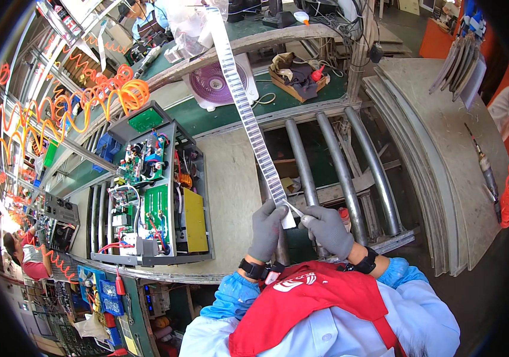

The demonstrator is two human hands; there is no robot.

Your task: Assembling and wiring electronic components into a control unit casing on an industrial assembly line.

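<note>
The left hand [267,231] pinches the label strip [252,126] at its six-o'clock end, the right hand [329,231] a white sliver [294,209]; probably light, limp, best edge-held.

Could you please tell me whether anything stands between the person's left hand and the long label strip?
Nothing visible does: the gloved left hand grips the near end of the long label strip directly. Close by, the right hand pinches a small white piece at that end, without blocking the left hand's grip.

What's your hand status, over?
Left hand gripping label strip by near end. Right hand pinching there too. Open circuit-board chassis to left, apart.
</note>
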